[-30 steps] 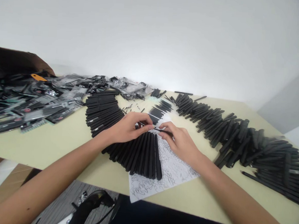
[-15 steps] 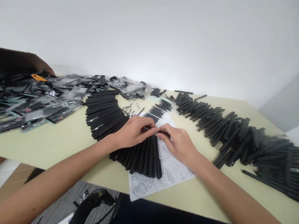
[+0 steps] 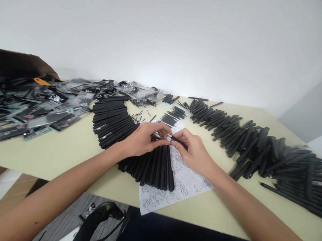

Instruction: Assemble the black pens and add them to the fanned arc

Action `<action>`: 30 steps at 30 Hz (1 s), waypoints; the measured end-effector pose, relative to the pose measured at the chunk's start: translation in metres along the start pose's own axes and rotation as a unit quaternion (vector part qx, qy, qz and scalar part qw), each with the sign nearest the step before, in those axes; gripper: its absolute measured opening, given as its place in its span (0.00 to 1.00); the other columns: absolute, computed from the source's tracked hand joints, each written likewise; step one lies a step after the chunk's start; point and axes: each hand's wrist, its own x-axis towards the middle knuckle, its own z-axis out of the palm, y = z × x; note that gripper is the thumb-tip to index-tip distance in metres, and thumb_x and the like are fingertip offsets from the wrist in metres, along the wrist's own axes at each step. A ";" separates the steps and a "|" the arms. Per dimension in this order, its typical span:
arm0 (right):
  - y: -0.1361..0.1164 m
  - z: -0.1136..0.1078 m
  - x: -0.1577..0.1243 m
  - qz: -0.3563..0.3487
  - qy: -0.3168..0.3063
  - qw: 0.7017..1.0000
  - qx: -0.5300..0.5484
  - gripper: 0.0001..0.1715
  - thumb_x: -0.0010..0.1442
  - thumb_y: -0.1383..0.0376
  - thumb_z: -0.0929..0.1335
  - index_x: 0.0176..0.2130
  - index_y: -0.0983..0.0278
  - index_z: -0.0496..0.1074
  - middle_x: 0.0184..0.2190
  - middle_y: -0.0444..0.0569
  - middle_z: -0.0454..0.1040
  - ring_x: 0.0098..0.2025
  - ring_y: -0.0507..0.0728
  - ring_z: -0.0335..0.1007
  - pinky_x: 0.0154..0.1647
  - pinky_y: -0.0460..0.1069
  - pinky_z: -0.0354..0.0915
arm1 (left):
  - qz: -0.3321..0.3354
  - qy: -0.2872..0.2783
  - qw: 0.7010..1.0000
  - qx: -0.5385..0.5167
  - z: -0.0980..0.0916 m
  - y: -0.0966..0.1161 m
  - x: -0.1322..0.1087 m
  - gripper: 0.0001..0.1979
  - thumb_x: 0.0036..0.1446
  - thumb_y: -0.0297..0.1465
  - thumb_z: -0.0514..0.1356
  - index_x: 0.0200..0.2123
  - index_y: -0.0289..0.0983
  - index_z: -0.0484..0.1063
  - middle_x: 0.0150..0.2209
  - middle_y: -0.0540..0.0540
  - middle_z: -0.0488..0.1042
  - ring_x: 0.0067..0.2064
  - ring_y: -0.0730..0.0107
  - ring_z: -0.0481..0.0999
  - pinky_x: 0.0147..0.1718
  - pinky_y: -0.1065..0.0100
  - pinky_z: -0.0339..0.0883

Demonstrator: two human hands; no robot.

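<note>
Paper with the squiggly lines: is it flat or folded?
Flat: the paper lies spread on the table, and no fold shows.

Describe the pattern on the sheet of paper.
The paper shows black squiggles on white; clearest in the head view, below the hands.

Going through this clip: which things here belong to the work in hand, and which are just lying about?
In hand: left hand; right hand; slim black stick, pinched by the right hand; fanned black sticks; patterned paper sheet.

Lying about: long black row; plastic packets.
</note>
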 end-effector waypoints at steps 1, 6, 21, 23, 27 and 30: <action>-0.001 -0.001 0.000 0.006 0.003 1.000 0.003 0.03 0.69 0.65 0.66 0.43 0.61 0.66 0.37 0.49 0.78 0.36 0.56 0.74 0.37 0.50 0.65 | -0.010 0.004 1.000 -0.007 0.000 0.001 0.000 0.13 0.62 0.35 0.66 0.48 0.36 0.74 0.35 0.49 0.79 0.36 0.73 0.78 0.37 0.73 0.70; -0.003 -0.003 0.000 -0.010 0.001 0.999 -0.047 0.02 0.68 0.65 0.66 0.41 0.61 0.67 0.35 0.47 0.78 0.34 0.55 0.71 0.36 0.50 0.62 | -0.029 0.004 1.000 0.006 -0.001 0.005 0.000 0.12 0.67 0.37 0.59 0.37 0.35 0.76 0.28 0.50 0.76 0.29 0.76 0.74 0.30 0.75 0.66; -0.002 -0.003 -0.001 -0.014 -0.039 0.982 -0.186 0.06 0.71 0.63 0.62 0.44 0.61 0.67 0.34 0.48 0.78 0.31 0.56 0.71 0.33 0.50 0.57 | -0.046 -0.038 0.998 0.024 -0.002 0.006 0.001 0.14 0.67 0.39 0.59 0.35 0.36 0.78 0.26 0.50 0.77 0.27 0.75 0.74 0.29 0.74 0.66; -0.002 -0.002 -0.001 -0.012 -0.045 0.981 -0.187 0.07 0.72 0.64 0.61 0.44 0.61 0.67 0.33 0.47 0.78 0.33 0.57 0.72 0.35 0.50 0.58 | -0.029 -0.029 0.999 0.031 -0.001 0.006 0.001 0.11 0.66 0.37 0.60 0.37 0.36 0.78 0.27 0.50 0.78 0.28 0.75 0.75 0.31 0.74 0.66; -0.002 0.000 -0.002 -0.011 -0.066 0.984 -0.168 0.10 0.72 0.66 0.58 0.39 0.60 0.66 0.29 0.44 0.76 0.29 0.55 0.70 0.34 0.50 0.57 | 0.023 -0.017 0.996 0.083 -0.002 0.003 0.000 0.09 0.66 0.35 0.60 0.36 0.37 0.77 0.29 0.49 0.78 0.30 0.74 0.74 0.32 0.74 0.64; -0.002 0.000 -0.002 -0.012 -0.080 0.987 -0.136 0.13 0.73 0.66 0.58 0.35 0.60 0.65 0.28 0.44 0.76 0.30 0.54 0.69 0.35 0.50 0.59 | 0.055 -0.031 0.991 0.115 -0.003 0.000 -0.001 0.10 0.67 0.35 0.59 0.35 0.37 0.76 0.29 0.48 0.77 0.30 0.73 0.74 0.31 0.73 0.63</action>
